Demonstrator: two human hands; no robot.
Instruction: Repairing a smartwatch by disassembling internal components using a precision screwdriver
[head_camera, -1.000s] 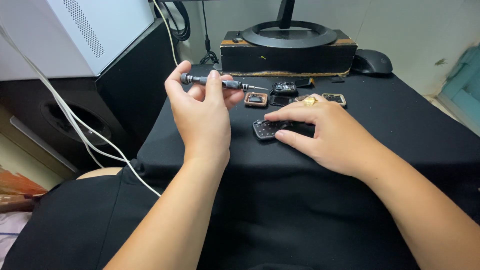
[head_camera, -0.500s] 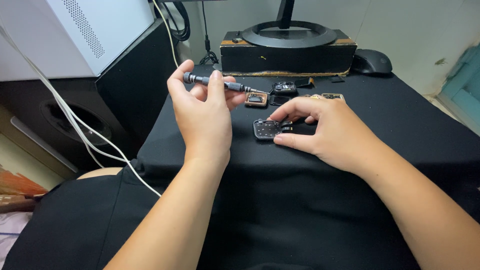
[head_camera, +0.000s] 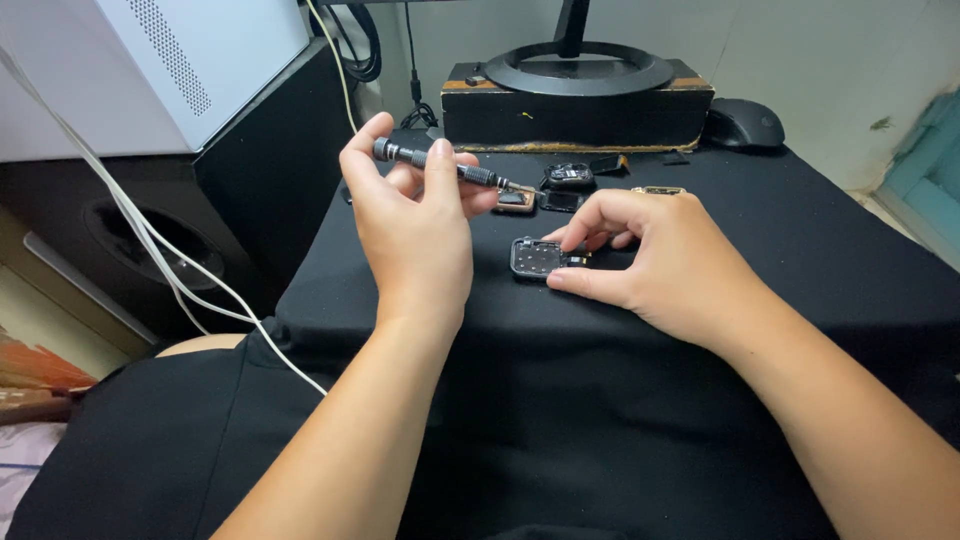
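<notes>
Head view, the only one given: a slim dark precision screwdriver (head_camera: 440, 165) is held in the left hand (head_camera: 415, 225), raised above a table draped in black cloth (head_camera: 820, 260). The fingers and thumb are closed around the knurled shaft, so the grip is clamped on the tool. Its long axis runs nearly level, from the capped end at upper left, beside the index finger, down slightly to the tip at lower right. The tip is pointed toward the small parts (head_camera: 560, 190) laid out near the black monitor stand (head_camera: 580, 95), and is hovering over them rather than seated in anything.

A small square device casing (head_camera: 537, 256), open side up, is pinned to the cloth by the right hand (head_camera: 665, 260). The fingertips are pressed on its right edge and the thumb is laid just below it; the fingers are drawn together on the casing, steadying it flat rather than lifting it.

The step in hand is judged to be a pause between fastenings: the casing is braced, the driver is raised and not engaged. The next move would call for the tip to be brought down and tilted more upright over the casing, while the casing is kept from sliding. A black mouse (head_camera: 745, 122) is seen at the far right of the stand.
</notes>
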